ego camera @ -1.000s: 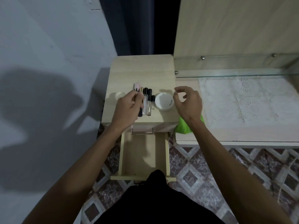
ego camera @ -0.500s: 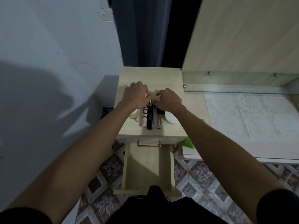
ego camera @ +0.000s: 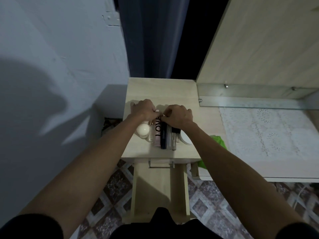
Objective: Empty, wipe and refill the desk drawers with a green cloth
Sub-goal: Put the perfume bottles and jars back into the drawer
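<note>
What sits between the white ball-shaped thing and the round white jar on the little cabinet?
In the head view, a row of slim bottles lies side by side between the white ball and the round jar: clear ones, a pink one and a dark one.

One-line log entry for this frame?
both hands: left hand and right hand gather bottles on cabinet top | drawer open | green cloth idle

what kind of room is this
Probably a bedroom dressing corner: perfume bottles on a small drawer unit, a lace mat under a glass shelf, and a curtain.
</note>
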